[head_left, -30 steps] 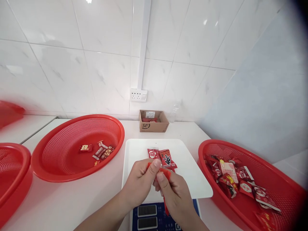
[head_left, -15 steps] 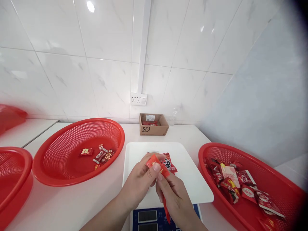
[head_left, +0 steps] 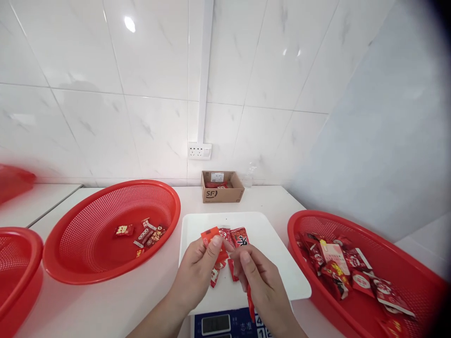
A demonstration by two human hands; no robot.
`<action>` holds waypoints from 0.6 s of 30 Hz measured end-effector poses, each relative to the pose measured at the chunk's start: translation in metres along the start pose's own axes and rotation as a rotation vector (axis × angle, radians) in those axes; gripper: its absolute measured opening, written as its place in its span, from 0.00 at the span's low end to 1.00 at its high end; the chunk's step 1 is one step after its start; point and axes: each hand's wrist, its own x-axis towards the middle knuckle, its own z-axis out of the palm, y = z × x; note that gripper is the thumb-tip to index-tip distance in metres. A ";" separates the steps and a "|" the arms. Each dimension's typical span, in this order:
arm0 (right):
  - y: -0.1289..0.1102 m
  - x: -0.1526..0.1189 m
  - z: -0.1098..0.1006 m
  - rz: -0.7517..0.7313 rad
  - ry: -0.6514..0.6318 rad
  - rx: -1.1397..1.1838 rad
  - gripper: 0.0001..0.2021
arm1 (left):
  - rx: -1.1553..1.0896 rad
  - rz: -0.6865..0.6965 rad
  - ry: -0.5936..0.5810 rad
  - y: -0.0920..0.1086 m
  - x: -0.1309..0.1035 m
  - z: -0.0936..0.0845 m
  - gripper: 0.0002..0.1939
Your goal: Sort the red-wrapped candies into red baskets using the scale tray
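White tray (head_left: 278,274): orange packet (head_left: 210,233) in left hand (head_left: 196,268), right thumb (head_left: 252,268) now off.

One head-worn view from close above the fingers (head_left: 212,251), facing forward and down, tiled wall (head_left: 151,61) beyond.
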 end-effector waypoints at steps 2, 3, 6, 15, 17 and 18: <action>-0.001 0.000 0.001 -0.007 -0.003 0.017 0.19 | 0.057 -0.009 0.044 -0.001 0.000 0.000 0.23; -0.002 0.000 0.002 -0.006 -0.006 0.018 0.20 | 0.083 -0.011 0.063 -0.002 0.000 0.000 0.23; -0.002 0.000 0.004 0.000 -0.011 0.026 0.20 | 0.133 -0.008 0.059 -0.007 -0.001 -0.001 0.25; -0.004 0.001 0.000 0.082 -0.063 0.084 0.22 | 0.185 -0.039 0.007 -0.008 -0.002 -0.001 0.31; -0.003 0.002 -0.001 0.064 -0.101 0.058 0.22 | 0.169 -0.041 -0.063 -0.006 -0.001 0.000 0.30; -0.002 0.002 -0.002 0.051 -0.121 0.039 0.22 | 0.157 -0.045 -0.086 -0.005 -0.001 0.001 0.29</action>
